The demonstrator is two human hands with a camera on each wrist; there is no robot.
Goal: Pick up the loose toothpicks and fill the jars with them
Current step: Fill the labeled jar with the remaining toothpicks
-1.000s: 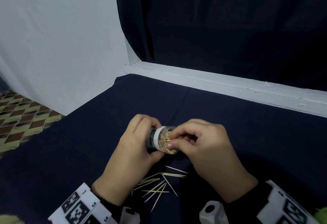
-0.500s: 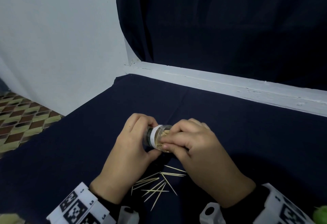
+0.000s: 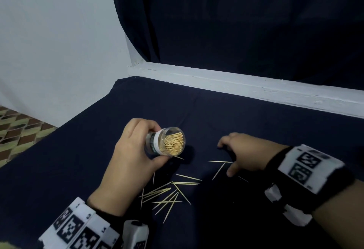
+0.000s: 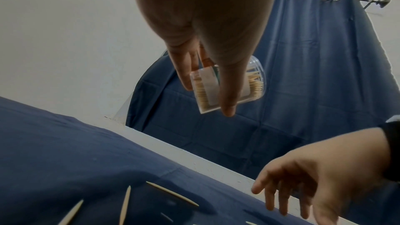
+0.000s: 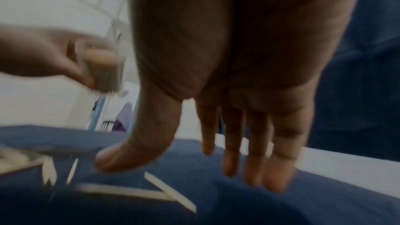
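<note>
Right hand [image 3: 244, 153] now off the jar [image 3: 166, 143], fingers spread over toothpicks [image 3: 169, 193]; left hand [image 3: 131, 162] grip around jar.

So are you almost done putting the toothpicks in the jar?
Nearly. The jar, gripped by the left hand, already looks packed with toothpicks. The right hand is open and empty, reaching down over the dark cloth. A scatter of loose toothpicks still lies there to pick up.
</note>
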